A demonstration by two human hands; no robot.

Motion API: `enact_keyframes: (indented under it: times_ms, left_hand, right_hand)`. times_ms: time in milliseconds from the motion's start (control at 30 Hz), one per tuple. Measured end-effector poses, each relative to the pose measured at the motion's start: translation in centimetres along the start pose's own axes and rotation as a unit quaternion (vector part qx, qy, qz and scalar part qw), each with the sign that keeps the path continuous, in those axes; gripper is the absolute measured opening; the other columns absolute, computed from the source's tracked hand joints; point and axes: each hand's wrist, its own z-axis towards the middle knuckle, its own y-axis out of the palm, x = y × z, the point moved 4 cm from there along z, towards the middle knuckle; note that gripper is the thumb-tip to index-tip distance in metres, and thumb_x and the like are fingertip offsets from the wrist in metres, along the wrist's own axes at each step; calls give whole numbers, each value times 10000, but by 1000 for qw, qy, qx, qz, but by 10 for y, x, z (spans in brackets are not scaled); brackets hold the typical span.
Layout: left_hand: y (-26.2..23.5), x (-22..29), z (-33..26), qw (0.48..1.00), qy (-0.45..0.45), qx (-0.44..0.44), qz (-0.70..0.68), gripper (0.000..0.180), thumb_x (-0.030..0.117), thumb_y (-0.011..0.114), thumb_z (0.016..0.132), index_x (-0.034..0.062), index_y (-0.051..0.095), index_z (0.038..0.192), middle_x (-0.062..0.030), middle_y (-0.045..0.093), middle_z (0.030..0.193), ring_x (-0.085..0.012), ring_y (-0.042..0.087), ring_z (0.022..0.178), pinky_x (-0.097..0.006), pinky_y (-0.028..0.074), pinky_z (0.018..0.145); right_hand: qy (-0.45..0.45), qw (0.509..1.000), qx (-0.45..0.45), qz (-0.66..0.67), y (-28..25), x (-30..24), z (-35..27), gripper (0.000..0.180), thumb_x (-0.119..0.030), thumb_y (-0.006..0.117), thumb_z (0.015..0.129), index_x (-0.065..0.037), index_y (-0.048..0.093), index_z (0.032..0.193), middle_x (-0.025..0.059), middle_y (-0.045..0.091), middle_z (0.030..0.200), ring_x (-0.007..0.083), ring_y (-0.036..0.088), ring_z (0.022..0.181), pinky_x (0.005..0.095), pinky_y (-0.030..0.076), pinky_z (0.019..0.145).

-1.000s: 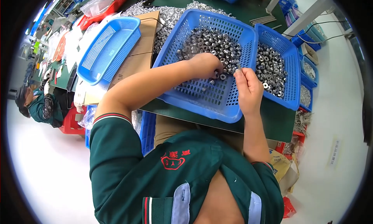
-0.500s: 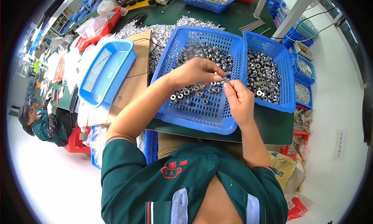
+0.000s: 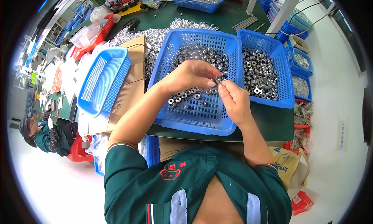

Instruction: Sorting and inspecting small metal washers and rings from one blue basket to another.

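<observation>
My right hand (image 3: 236, 102) pinches a small shiny metal part (image 3: 218, 81) between thumb and forefinger, above the middle blue basket (image 3: 190, 125). My left hand (image 3: 191, 75) reaches over that basket from the left. Its thumb and fingertips are apart, close beside the part, with a gap between them. Many short, round metal pieces with centre holes (image 3: 217, 60) fill the far side of the basket. A few similar pieces (image 3: 203, 104) lie scattered on its near floor. The left hand hides some of the pile.
A second blue basket (image 3: 285, 99) of similar pieces adjoins on the right. An empty light-blue basket (image 3: 86, 101) rests on cardboard (image 3: 130, 84) at left. Loose silvery parts (image 3: 155, 39) are heaped behind, near metal rods (image 3: 245, 22). A seated co-worker (image 3: 48, 136) is at far left.
Both hands have shifted slightly left and down in the picture. The left thumb and fingers have spread from their pinch near the part. The right hand keeps its pinch.
</observation>
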Motion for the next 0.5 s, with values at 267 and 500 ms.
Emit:
enact_keyframes:
  times_ms: [267, 500]
  left_hand:
    - [1, -3, 0, 998, 29, -3, -49, 157, 98, 625, 893, -21, 632, 996, -37, 648, 817, -93, 595, 690, -227, 485, 623]
    - [5, -7, 1, 999, -21, 36, -21, 164, 141, 634, 895, -23, 635, 903, -40, 607, 721, -97, 557, 619, -236, 451, 552]
  right_hand:
    - [-5, 999, -17, -36, 1, -2, 0, 155, -178, 576, 902, -41, 578, 830, 129, 575, 647, 309, 565, 548, 377, 401, 488]
    - [-106, 975, -7, -193, 7, -8, -2, 186, -158, 587, 875, -60, 512, 736, 115, 577, 615, 310, 590, 565, 411, 430, 495]
